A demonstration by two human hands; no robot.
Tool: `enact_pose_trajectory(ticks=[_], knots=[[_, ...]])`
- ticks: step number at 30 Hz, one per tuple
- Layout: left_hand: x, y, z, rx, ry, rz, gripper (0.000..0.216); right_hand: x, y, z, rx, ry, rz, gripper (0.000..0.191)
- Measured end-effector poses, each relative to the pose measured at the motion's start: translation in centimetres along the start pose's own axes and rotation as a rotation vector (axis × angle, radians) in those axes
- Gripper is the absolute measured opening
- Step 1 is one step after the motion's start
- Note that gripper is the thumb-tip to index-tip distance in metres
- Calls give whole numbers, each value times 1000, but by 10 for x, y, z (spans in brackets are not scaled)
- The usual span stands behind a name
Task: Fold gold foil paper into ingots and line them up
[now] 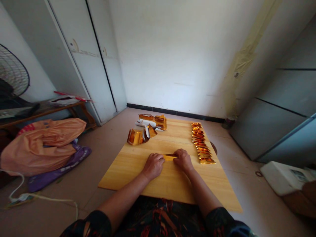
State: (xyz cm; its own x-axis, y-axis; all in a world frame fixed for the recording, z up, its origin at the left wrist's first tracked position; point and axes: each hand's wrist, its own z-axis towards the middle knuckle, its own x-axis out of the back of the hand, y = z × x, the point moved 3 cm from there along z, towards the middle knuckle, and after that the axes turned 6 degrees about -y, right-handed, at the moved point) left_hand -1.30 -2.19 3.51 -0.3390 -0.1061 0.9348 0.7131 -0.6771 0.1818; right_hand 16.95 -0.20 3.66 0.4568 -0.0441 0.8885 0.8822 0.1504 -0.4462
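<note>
Both my hands rest on a wooden board (172, 184) in front of me, pressing a small piece of gold foil paper (170, 157) between them. My left hand (153, 165) has its fingers curled down on the paper's left end. My right hand (183, 159) pinches its right end. A row of several folded gold paper pieces (201, 143) runs along the board's right side. A curled stack of gold sheets (138, 135) lies at the far left of the board, with more gold paper bundles (154, 121) behind it.
An orange plastic bag (41, 144) on purple cloth lies on the floor at left, beside a low wooden table (49, 110) and a fan (12, 77). White wardrobe doors (93, 65) stand behind. A white box (283, 177) sits at right. A cord (44, 197) trails over the floor.
</note>
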Motion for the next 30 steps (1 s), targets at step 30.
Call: enact_pose_trajectory(ticks=[30], knots=[[10,11,1,-22,-33,4,27,7,9,-19,132,11,-190,34]])
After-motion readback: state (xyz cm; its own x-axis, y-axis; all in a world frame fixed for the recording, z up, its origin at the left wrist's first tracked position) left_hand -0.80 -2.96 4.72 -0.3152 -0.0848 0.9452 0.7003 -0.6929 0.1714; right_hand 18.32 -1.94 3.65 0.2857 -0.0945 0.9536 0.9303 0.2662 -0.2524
